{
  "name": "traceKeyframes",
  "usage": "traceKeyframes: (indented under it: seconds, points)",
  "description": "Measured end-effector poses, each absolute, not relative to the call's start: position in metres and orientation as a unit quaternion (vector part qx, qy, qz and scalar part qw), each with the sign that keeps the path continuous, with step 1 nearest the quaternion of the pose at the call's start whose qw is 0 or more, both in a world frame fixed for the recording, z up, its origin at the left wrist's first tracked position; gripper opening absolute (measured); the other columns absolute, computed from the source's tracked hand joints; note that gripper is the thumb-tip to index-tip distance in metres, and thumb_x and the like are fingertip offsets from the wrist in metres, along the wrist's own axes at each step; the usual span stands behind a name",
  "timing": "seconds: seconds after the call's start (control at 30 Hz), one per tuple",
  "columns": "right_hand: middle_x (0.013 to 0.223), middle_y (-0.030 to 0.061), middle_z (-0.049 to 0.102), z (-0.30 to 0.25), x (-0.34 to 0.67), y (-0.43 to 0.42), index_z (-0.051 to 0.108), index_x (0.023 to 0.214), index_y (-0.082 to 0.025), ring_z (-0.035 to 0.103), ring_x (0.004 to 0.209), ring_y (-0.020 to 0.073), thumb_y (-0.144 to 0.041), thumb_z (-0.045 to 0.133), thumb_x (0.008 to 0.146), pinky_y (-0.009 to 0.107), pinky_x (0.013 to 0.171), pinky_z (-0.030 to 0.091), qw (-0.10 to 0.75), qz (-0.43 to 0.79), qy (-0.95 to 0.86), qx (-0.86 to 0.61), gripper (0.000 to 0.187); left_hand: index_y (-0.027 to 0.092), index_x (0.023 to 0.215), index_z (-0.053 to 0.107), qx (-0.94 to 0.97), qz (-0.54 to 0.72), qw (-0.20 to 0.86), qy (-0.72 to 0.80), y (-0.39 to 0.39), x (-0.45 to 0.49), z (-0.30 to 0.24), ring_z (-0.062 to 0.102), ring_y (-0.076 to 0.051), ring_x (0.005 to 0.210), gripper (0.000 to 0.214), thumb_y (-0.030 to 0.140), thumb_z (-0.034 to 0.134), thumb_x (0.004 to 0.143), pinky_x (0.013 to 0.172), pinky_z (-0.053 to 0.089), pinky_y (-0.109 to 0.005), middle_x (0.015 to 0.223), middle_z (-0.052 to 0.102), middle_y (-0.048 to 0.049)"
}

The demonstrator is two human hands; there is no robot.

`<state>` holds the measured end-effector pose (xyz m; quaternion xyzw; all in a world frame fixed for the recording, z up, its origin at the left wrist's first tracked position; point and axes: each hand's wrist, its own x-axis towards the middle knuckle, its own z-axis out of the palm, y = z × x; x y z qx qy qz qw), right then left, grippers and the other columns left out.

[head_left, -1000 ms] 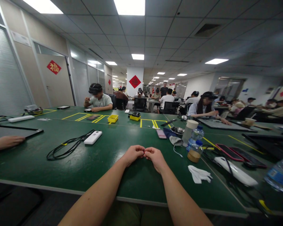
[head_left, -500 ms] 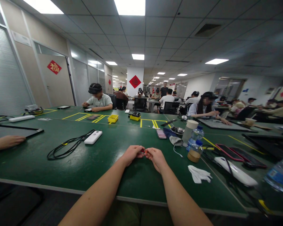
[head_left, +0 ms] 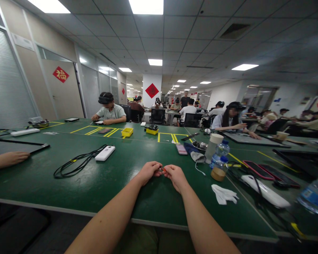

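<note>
My left hand (head_left: pixel 149 171) and my right hand (head_left: pixel 176 175) meet fingertip to fingertip over the green table (head_left: pixel 100 183), close to its near edge. Both are closed in a pinch on a tiny red thing (head_left: pixel 162 170) held between them; it is too small to name. My forearms reach in from the bottom of the view. Nearest on the table are a crumpled white tissue (head_left: pixel 224 194) to the right and a small jar with a brown base (head_left: pixel 218 170).
A white power bank (head_left: pixel 105 153) with a coiled black cable (head_left: pixel 71 165) lies to the left. Another person's hand (head_left: pixel 7 158) rests at the far left by a tablet. Bottles (head_left: pixel 221 150), phones (head_left: pixel 258 170) and a white device sit right. Several people work at tables behind.
My hands have stayed together in the same pinch. The view has tilted slightly, nothing else has moved.
</note>
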<state>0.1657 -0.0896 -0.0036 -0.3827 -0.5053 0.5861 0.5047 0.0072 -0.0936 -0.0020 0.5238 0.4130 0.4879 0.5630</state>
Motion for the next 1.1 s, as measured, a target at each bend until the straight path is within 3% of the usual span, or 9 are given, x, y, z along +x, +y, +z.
traceKeyframes:
  seconds: [0.1, 0.23, 0.4, 0.53, 0.73, 0.97, 1.1]
  points:
    - [0.066, 0.006, 0.066, -0.002, 0.1661, -0.0892, 0.065, 0.07, -0.013, 0.061, 0.061, 0.0133, -0.038, 0.067, 0.068, 0.025, 0.059, 0.047, 0.507, 0.61, -0.482, -0.373, 0.025, 0.011, 0.094, 0.064, 0.523, 0.49, 0.571, 0.401, -0.0927, 0.0057, -0.0037, 0.063, -0.011, 0.064, 0.03, 0.037, 0.055, 0.082, 0.059, 0.051, -0.021, 0.081, 0.068, -0.0075]
    - [0.067, 0.0065, 0.067, -0.0028, 0.1664, -0.0879, 0.066, 0.07, -0.013, 0.062, 0.061, 0.0141, -0.031, 0.066, 0.067, 0.025, 0.059, 0.048, 0.509, 0.619, -0.475, -0.364, 0.018, 0.011, 0.094, 0.065, 0.517, 0.492, 0.575, 0.399, -0.0925, 0.0053, -0.0042, 0.063, -0.011, 0.064, 0.032, 0.039, 0.054, 0.082, 0.059, 0.051, -0.021, 0.08, 0.068, -0.0076]
    - [0.066, 0.0056, 0.068, -0.0052, 0.1654, -0.0869, 0.065, 0.071, -0.014, 0.063, 0.06, 0.0136, -0.015, 0.064, 0.061, 0.024, 0.059, 0.048, 0.504, 0.605, -0.486, -0.38, 0.01, 0.012, 0.097, 0.064, 0.53, 0.476, 0.575, 0.403, -0.0914, 0.0063, -0.0056, 0.062, -0.009, 0.06, 0.024, 0.018, 0.062, 0.073, 0.061, 0.05, -0.021, 0.08, 0.068, -0.0059]
    - [0.065, 0.0051, 0.068, -0.0055, 0.1648, -0.0876, 0.065, 0.072, -0.014, 0.063, 0.059, 0.0127, -0.013, 0.063, 0.06, 0.023, 0.058, 0.047, 0.498, 0.598, -0.498, -0.383, 0.012, 0.013, 0.097, 0.063, 0.547, 0.483, 0.556, 0.397, -0.0903, 0.0069, -0.0085, 0.062, -0.009, 0.061, 0.031, 0.003, 0.055, 0.068, 0.062, 0.05, -0.021, 0.081, 0.068, -0.0046]
    - [0.064, 0.0036, 0.067, -0.0067, 0.1647, -0.0889, 0.064, 0.073, -0.014, 0.062, 0.059, 0.0136, -0.018, 0.07, 0.058, 0.023, 0.055, 0.045, 0.494, 0.583, -0.525, -0.375, 0.017, 0.013, 0.091, 0.062, 0.556, 0.483, 0.539, 0.409, -0.0925, 0.0084, -0.0064, 0.063, -0.011, 0.063, 0.027, 0.0, 0.053, 0.068, 0.059, 0.051, -0.021, 0.076, 0.065, -0.0029]
    - [0.067, 0.0053, 0.067, -0.0103, 0.1668, -0.0837, 0.065, 0.073, -0.013, 0.061, 0.061, 0.0131, -0.028, 0.066, 0.067, 0.024, 0.059, 0.047, 0.497, 0.597, -0.508, -0.371, 0.016, 0.013, 0.09, 0.061, 0.534, 0.483, 0.559, 0.411, -0.092, 0.0072, -0.0057, 0.065, -0.011, 0.065, 0.025, 0.003, 0.049, 0.071, 0.061, 0.052, -0.022, 0.079, 0.066, -0.0046]
    - [0.066, 0.0051, 0.067, -0.0092, 0.1667, -0.0841, 0.065, 0.073, -0.013, 0.061, 0.06, 0.0125, -0.023, 0.066, 0.064, 0.024, 0.059, 0.047, 0.498, 0.597, -0.504, -0.376, 0.013, 0.013, 0.091, 0.062, 0.527, 0.484, 0.569, 0.406, -0.0924, 0.0072, -0.0046, 0.066, -0.013, 0.067, 0.025, 0.004, 0.05, 0.071, 0.062, 0.053, -0.023, 0.079, 0.066, -0.0047]
